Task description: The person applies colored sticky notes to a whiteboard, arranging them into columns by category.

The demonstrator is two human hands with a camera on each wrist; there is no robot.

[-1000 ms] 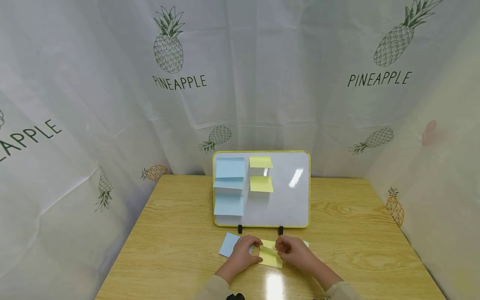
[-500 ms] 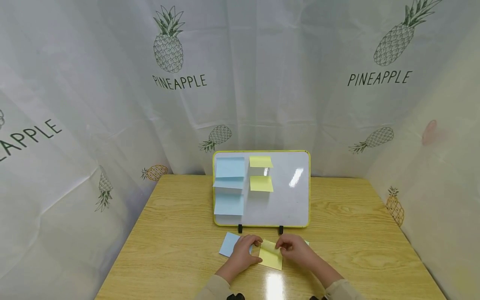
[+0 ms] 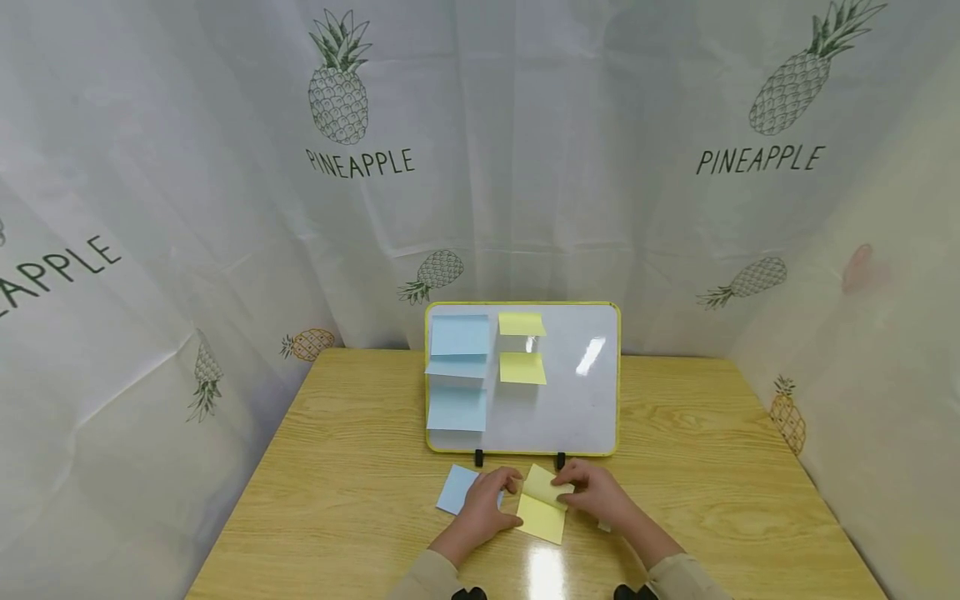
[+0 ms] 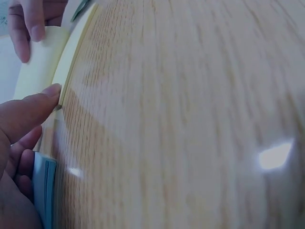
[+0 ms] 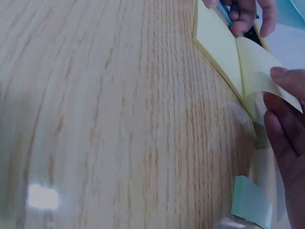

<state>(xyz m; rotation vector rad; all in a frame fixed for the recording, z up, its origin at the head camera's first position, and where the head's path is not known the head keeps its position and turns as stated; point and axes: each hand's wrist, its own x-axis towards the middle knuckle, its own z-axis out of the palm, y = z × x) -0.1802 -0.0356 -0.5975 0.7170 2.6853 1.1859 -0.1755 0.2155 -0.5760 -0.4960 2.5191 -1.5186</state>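
On the wooden tabletop (image 3: 337,517), the right hand (image 3: 592,490) has the raised top sheet (image 3: 543,487) of a yellow pad (image 3: 542,521) in its grip. The left hand (image 3: 483,506), thumb at the pad's left edge, partly covers a blue pad (image 3: 453,490). Beyond them, a yellow-rimmed whiteboard (image 3: 577,408) bears three blue notes (image 3: 459,335) and two yellow notes (image 3: 522,368). A pineapple-print curtain (image 3: 562,167) hangs behind.

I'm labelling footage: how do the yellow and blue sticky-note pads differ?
The yellow sticky-note pad has its top sheet lifted in the right hand; the blue sticky-note pad shows none lifted. The yellow pad lies between the hands; the left hand partly hides the blue pad. Both lie on the table.
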